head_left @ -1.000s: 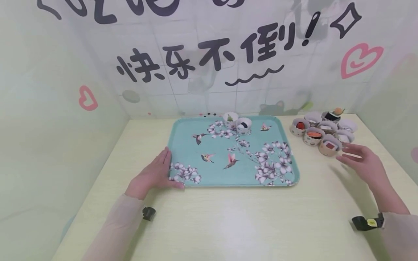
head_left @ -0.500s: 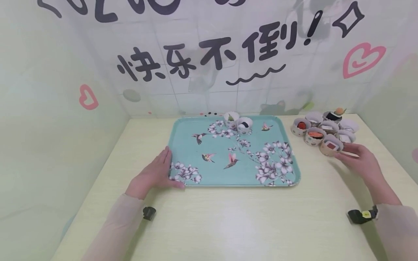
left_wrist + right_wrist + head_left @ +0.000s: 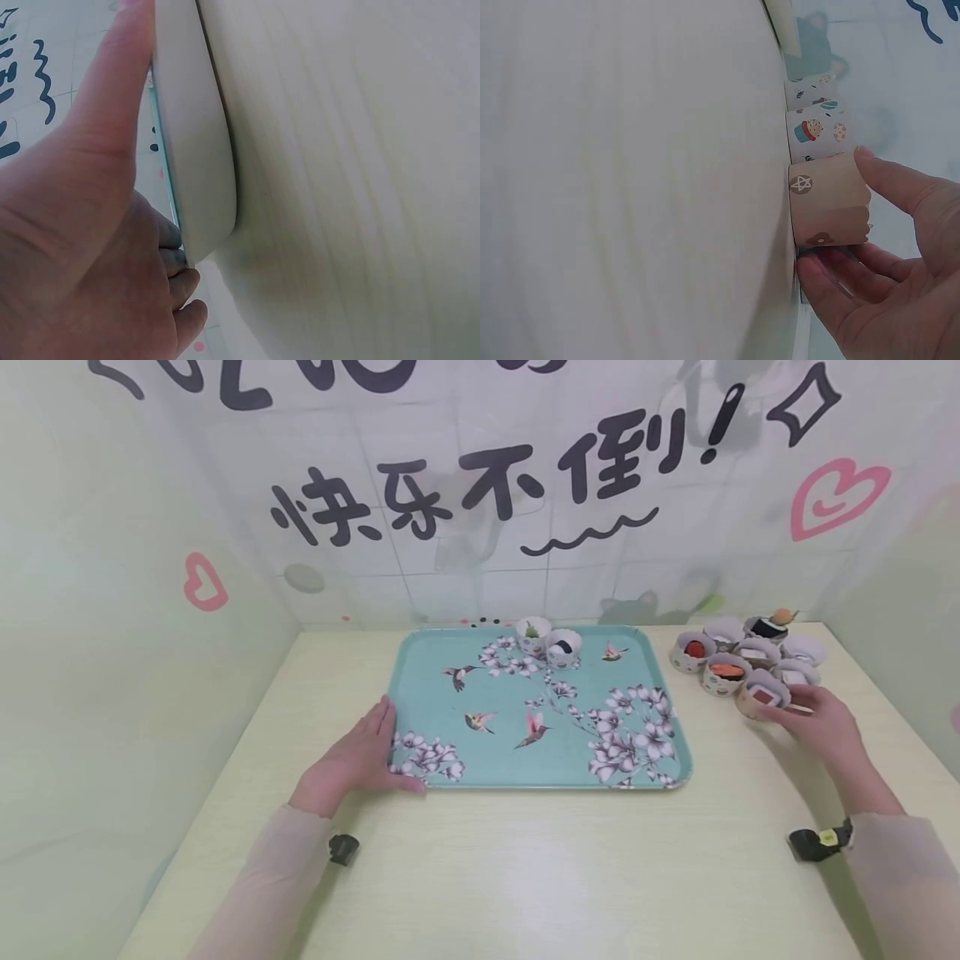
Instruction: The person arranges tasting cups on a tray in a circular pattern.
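Observation:
A light blue tray [image 3: 450,760] with flowers and hummingbirds lies on the table. My left hand [image 3: 352,758] rests against its front left corner, fingers along the left side and thumb by the front edge; the left wrist view shows the fingertips at the tray's side. At the right, my right hand [image 3: 825,727] pinches a tan paper baking cup [image 3: 829,202], thumb at its rim and fingers on the far side. Inside that cup sits a small white piece with a dark red top [image 3: 764,696]. A cup with an orange-topped sushi piece [image 3: 725,671] stands beside it.
Several more paper cups with small sushi pieces cluster at the back right, one holding a red piece [image 3: 694,649]. Two cups stand on the tray's back edge: one with a green-topped piece [image 3: 532,632], one white-and-black [image 3: 561,648]. A printed wall [image 3: 480,585] borders the table behind.
My right hand has moved left and closed in on the tan paper cup, thumb now at its rim. My left hand keeps its place at the tray corner.

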`<state>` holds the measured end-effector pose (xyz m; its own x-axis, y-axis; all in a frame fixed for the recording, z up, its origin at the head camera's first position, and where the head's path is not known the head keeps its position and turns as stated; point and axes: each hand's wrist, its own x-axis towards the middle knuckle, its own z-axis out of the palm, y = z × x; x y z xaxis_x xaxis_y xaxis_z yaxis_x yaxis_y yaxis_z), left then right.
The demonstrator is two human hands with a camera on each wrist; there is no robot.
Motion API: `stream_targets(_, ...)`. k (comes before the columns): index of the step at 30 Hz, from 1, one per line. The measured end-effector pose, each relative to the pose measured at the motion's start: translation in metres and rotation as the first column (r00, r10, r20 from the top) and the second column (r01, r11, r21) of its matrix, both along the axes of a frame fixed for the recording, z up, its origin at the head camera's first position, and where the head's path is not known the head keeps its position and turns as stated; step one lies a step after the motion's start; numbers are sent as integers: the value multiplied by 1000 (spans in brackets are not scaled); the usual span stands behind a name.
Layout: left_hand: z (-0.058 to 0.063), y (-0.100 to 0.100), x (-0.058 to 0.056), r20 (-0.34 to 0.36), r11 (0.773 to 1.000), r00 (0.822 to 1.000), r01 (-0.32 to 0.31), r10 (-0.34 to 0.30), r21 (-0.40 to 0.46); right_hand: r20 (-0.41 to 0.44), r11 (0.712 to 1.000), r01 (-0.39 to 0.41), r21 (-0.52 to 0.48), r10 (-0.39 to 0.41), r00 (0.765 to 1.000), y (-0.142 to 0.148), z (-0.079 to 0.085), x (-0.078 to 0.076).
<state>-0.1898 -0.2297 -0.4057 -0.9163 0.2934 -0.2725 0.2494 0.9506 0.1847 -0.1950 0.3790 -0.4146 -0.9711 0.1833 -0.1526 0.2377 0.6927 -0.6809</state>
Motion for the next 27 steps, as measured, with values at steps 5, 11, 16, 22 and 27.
stream_targets(5, 0, 0, 0, 6, 1000, 1000, -9, 9, 5, 6, 1000, 13, -14, -13, 1000, -5, 1, -3)
stream_targets(11, -1, 0, 0, 10, 1000, 1000, -12, 12, 1, 9, 1000, 8, -2, -8, 1000, -6, 0, -6)
stream_targets(16, -2, -1, -1, 7, 1000, 1000, -13, 13, 2, 12, 1000, 10, 4, -10, 1000, -6, 0, -8)
stream_targets(22, -3, -1, -1, 1, 1000, 1000, -8, 8, 2, 7, 1000, 20, 18, -20, 1000, -6, 1, -4)
stream_targets(27, -3, -1, -2, -1, 1000, 1000, -5, 5, -8, -3, 999, 17, 31, -17, 1000, -4, 0, -1)
